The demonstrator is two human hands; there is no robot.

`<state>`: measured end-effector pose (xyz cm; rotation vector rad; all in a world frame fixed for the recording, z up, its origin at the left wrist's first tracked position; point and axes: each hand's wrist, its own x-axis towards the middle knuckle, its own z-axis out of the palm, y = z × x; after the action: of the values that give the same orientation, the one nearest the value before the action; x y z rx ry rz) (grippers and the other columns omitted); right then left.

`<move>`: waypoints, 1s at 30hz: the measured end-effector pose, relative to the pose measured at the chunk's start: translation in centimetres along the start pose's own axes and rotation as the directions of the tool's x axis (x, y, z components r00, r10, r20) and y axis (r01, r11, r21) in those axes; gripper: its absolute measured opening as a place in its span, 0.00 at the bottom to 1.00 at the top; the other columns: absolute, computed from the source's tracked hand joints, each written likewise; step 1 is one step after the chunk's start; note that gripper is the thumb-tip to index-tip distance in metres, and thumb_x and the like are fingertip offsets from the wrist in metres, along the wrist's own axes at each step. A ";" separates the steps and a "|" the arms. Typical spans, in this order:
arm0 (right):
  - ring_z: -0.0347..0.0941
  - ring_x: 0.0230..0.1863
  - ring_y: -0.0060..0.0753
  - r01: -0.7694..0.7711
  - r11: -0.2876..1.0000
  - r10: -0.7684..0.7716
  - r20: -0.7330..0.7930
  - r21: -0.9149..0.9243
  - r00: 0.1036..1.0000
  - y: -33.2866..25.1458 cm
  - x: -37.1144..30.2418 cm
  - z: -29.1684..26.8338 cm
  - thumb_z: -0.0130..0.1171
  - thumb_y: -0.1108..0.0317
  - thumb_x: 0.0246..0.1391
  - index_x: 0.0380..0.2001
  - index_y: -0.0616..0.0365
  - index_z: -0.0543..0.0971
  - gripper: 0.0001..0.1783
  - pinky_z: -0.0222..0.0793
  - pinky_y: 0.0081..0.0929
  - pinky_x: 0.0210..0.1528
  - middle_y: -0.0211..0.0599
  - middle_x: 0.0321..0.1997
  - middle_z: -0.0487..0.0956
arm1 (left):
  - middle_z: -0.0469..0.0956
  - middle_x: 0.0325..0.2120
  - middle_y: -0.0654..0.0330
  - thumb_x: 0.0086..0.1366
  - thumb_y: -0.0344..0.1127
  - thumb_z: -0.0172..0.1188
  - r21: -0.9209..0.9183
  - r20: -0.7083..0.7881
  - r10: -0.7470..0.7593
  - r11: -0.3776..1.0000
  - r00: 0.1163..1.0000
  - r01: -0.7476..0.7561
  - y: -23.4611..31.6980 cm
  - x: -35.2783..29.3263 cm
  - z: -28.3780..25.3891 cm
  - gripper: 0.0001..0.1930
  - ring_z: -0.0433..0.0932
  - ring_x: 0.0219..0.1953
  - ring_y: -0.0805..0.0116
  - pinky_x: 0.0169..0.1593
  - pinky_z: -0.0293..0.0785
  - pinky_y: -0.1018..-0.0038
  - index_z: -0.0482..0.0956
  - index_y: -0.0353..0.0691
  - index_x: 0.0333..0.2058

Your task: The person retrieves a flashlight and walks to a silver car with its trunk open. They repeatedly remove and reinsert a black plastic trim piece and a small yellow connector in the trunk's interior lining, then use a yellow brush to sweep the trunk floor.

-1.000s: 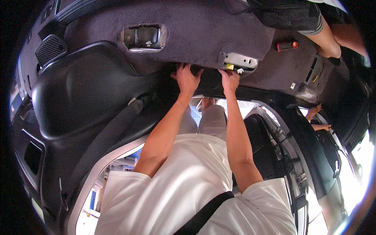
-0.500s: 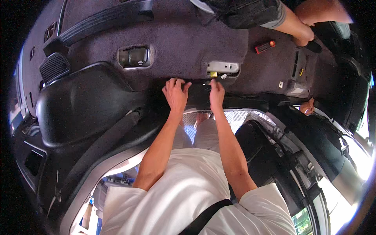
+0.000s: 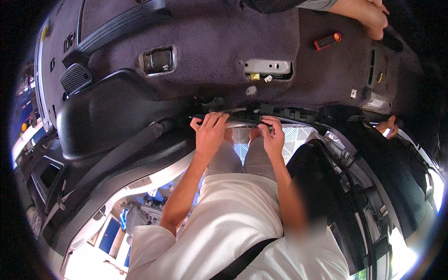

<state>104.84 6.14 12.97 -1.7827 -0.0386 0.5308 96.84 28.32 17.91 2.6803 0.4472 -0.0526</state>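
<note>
A long black plastic sill trim [image 3: 243,119] lies along the door opening of a stripped car interior. My left hand [image 3: 211,134] is closed on its left part, fingers over the top edge. My right hand [image 3: 274,136] pinches the trim near its right end. Just beyond it, the carpet's edge and a black clip rail [image 3: 287,113] show. The trim's underside is hidden from me.
Dark carpet [image 3: 210,51] covers the floor, with a metal bracket [image 3: 268,66] in a cut-out. A red-and-black work light [image 3: 327,41] lies at the right. Another person's arm [image 3: 359,18] reaches in at the top right; another hand [image 3: 386,126] is at the right opening.
Both hands have drawn back toward me with the sill trim, baring the carpet edge and clip rail behind it. The other person's arm at the top has shifted slightly.
</note>
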 end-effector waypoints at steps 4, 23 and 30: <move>0.76 0.59 0.40 -0.020 0.975 0.030 0.042 -0.222 0.999 1.2 -0.8 -1.1 0.76 0.77 0.46 0.53 0.61 0.80 0.29 0.72 0.30 0.61 0.43 0.57 0.79 | 0.83 0.46 0.73 0.57 0.32 0.69 0.075 -0.080 0.059 0.996 0.995 -0.053 0.0 -1.0 0.6 0.16 0.79 0.52 0.75 0.55 0.53 0.60 0.86 0.51 0.46; 0.77 0.63 0.49 0.113 0.951 -0.055 0.202 -0.287 0.978 5.6 -3.4 -2.9 0.65 0.88 0.49 0.43 0.64 0.79 0.17 0.76 0.39 0.63 0.49 0.65 0.76 | 0.86 0.40 0.68 0.50 0.26 0.77 -0.004 -0.315 0.015 1.000 0.949 -0.017 0.6 -5.9 2.4 0.12 0.82 0.49 0.67 0.57 0.70 0.64 0.91 0.47 0.35; 0.75 0.65 0.49 0.148 0.925 -0.074 0.216 -0.351 0.974 5.5 -3.1 -2.8 0.66 0.88 0.46 0.43 0.62 0.78 0.20 0.76 0.36 0.62 0.46 0.67 0.75 | 0.86 0.40 0.68 0.50 0.26 0.76 -0.022 -0.338 0.007 1.000 0.941 -0.016 0.3 -5.6 2.7 0.13 0.82 0.49 0.68 0.57 0.70 0.64 0.91 0.48 0.35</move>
<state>101.75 1.09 9.37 -2.0675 -0.4005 0.6485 91.67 25.25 16.19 2.6713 0.5309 0.4211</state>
